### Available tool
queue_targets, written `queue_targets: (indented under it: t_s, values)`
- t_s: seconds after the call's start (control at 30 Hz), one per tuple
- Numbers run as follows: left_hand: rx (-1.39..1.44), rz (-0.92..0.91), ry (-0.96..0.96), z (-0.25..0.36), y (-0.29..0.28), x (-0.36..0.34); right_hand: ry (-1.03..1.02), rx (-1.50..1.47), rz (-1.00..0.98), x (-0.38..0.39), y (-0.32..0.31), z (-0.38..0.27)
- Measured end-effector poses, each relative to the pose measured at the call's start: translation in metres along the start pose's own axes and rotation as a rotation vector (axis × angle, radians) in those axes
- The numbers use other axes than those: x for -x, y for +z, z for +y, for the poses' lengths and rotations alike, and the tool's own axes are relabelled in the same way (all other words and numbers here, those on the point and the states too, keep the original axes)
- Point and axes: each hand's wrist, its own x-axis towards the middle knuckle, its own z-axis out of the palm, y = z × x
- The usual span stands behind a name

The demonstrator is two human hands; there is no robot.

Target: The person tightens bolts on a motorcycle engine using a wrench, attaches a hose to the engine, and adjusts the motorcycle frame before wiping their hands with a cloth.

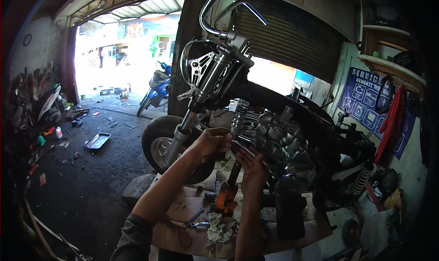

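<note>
A partly stripped motorcycle stands in front of me, its bare engine (290, 156) facing my hands. At the front of the engine, my left hand (211, 143) has its thumb and fingers closed at a dark, rounded part with a shiny edge (244, 145). My right hand (252, 166) supports the same part from below with curled fingers. Just above them stands a ribbed, shiny metal piece (238, 121); whether it joins the held part I cannot tell. Beneath the engine is an orange jack (225, 198) with a dark upright post.
A crumpled rag (222, 229) and wrenches (196, 219) lie on cardboard (286, 247) below my hands. The front wheel (160, 142) and chrome handlebar (208, 16) are to the left and above. A metal tray (97, 141) and scattered tools lie on the floor. A blue motorbike (156, 89) stands outside.
</note>
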Motion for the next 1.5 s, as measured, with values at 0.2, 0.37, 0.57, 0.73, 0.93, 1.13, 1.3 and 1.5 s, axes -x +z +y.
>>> queue_targets:
  t_s: [0.2,0.37,0.57,0.73,0.93,1.13,1.3,1.5]
  values:
    - [0.025,-0.047,-0.037,-0.003,-0.004,-0.003,-0.284,0.389,0.049,0.026,0.016,0.015]
    - [-0.046,-0.041,-0.02,0.0,-0.004,-0.002,-0.475,0.734,0.017,0.053,0.044,0.031]
    - [0.043,-0.049,-0.032,0.003,-0.004,-0.001,-0.605,1.028,-0.064,0.054,0.048,0.035]
    - [0.083,-0.007,-0.042,-0.003,-0.002,-0.003,-0.442,0.608,0.01,0.038,0.026,0.034]
    - [0.032,-0.032,-0.011,-0.004,-0.003,-0.001,-0.131,0.141,-0.024,0.003,-0.006,0.005]
    - [0.089,-0.043,-0.065,-0.005,-0.004,0.0,-0.312,0.433,0.013,0.029,0.011,0.015]
    - [0.115,-0.059,-0.028,-0.008,-0.005,-0.003,-0.51,0.865,-0.062,0.05,0.036,0.023]
    - [0.021,-0.064,0.016,-0.001,-0.008,-0.005,-0.602,1.103,-0.093,0.06,0.056,0.024]
